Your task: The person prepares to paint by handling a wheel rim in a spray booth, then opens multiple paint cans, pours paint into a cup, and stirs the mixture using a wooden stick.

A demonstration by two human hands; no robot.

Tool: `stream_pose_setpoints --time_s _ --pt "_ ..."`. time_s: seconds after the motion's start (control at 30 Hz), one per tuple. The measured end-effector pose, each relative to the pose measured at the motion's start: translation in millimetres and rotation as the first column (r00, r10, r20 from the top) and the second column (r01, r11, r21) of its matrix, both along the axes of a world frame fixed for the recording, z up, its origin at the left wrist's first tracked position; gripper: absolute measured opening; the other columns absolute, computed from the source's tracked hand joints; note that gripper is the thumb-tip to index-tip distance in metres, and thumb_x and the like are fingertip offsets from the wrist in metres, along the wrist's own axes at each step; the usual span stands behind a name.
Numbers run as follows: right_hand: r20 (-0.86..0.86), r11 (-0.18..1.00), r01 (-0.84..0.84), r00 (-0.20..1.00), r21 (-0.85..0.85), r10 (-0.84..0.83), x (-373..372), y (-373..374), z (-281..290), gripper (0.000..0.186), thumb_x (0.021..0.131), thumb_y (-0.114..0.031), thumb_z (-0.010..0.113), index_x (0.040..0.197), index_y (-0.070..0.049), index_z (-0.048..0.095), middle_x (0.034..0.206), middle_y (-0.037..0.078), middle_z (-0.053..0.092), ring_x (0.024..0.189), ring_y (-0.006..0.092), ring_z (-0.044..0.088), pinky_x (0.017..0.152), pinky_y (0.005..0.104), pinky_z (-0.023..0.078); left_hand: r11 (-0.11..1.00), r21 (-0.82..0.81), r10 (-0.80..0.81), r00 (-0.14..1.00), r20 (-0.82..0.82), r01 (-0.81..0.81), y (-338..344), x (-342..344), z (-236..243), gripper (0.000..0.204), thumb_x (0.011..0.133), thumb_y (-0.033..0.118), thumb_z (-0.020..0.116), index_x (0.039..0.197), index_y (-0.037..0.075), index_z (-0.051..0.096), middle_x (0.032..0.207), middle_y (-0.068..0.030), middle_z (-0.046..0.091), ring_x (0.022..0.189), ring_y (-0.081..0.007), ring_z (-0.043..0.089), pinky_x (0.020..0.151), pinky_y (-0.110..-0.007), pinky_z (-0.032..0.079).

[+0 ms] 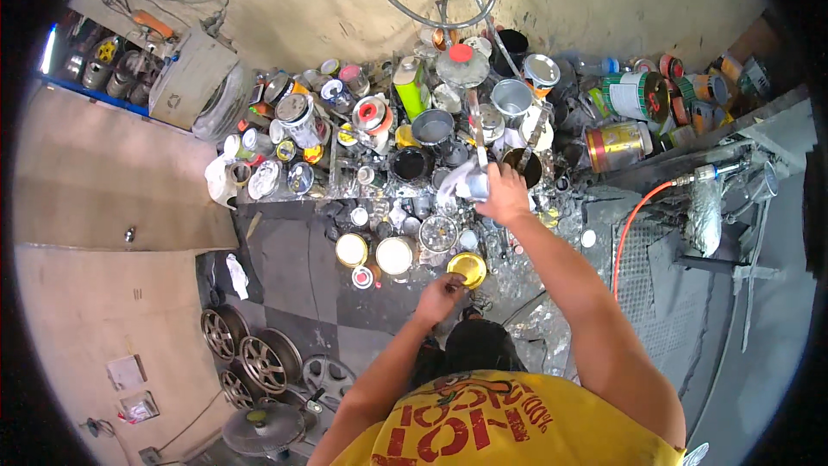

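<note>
Silver-grey, the small cup (473, 185) sits clamped in the right hand's (504, 196) fingers beside a dark open can (532, 174). Left-hand (440, 296) fingers meet the yellow tin's (468, 267) rim, grip unclear. Work seems midway; what remains cannot be told.

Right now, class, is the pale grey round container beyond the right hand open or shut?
Open: the pale grey container has no lid over its mouth, and its inner wall shows.
</note>
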State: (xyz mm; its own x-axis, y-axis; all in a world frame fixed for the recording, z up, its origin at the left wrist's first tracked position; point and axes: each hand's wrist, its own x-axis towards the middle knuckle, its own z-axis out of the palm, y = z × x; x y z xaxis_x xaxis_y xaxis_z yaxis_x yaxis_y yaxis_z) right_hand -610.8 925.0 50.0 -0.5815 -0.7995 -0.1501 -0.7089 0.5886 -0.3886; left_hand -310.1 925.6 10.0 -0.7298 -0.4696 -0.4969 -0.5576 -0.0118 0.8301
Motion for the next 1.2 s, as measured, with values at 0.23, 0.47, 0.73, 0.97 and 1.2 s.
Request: stream_pose_setpoints --time_s 0.23,0.47,0.73,0.97,1.2 --pt "0.153 0.987 -0.048 0.986 -0.154 0.072 75 88 48 0.075 0.063 -0.03 0.092 0.12 -0.007 0.049 0.119 0.024 0.055 0.115 0.0458 0.057 0.095 0.0532 0.052 0.941 -0.335 -0.002 0.991 -0.132 -0.043 1 -22 43 0.078 0.073 0.017 0.088 0.141 0.006 0.053 0.136 -0.0188 0.06 0.13 -0.0362 0.057 0.112 -0.045 0.045" --pt "0.234 0.95 -0.046 0.964 -0.307 0.123 151 148 107 0.075 0.064 -0.035 0.092 0.119 -0.006 0.05 0.125 0.024 0.056 0.118 0.0465 0.057 0.099 0.0534 0.05 0.888 -0.409 -0.372 0.853 -0.365 0.212 7 -11 34 0.068 0.08 0.023 0.084 0.14 0.007 0.055 0.136 -0.0125 0.06 0.128 -0.0277 0.056 0.112 -0.044 0.043" --pt "-0.045 0.916 -0.035 0.999 -0.399 0.019 187 164 157 0.08 0.067 -0.035 0.09 0.138 -0.024 0.055 0.131 0.017 0.053 0.119 0.041 0.055 0.1 0.0546 0.047 0.876 0.408 0.084 0.752 -0.654 0.258 24 -15 72 0.038 0.103 0.031 0.061 0.136 0.012 0.053 0.125 -0.0056 0.061 0.119 -0.0202 0.06 0.101 -0.039 0.051" --pt "-0.117 0.958 -0.027 0.993 -0.284 -0.007 242 148 194 0.058 0.072 -0.023 0.083 0.127 -0.033 0.067 0.105 0.01 0.058 0.101 0.0354 0.065 0.08 0.0485 0.057 0.533 -0.846 -0.663 0.63 -0.404 0.019 -20 1 123 0.058 0.086 0.038 0.078 0.132 0.008 0.059 0.127 -0.0106 0.063 0.118 -0.0299 0.062 0.101 -0.042 0.05" --pt "0.006 0.838 0.153 0.984 -0.524 -0.176 318 116 168 0.037 0.075 -0.004 0.074 0.109 -0.015 0.067 0.103 0.015 0.062 0.098 0.0386 0.066 0.08 0.0463 0.056 0.822 -0.536 -0.536 0.574 -0.619 0.189 -41 64 113 0.067 0.08 0.025 0.084 0.136 0.005 0.054 0.13 -0.0141 0.061 0.122 -0.0306 0.059 0.103 -0.041 0.047"
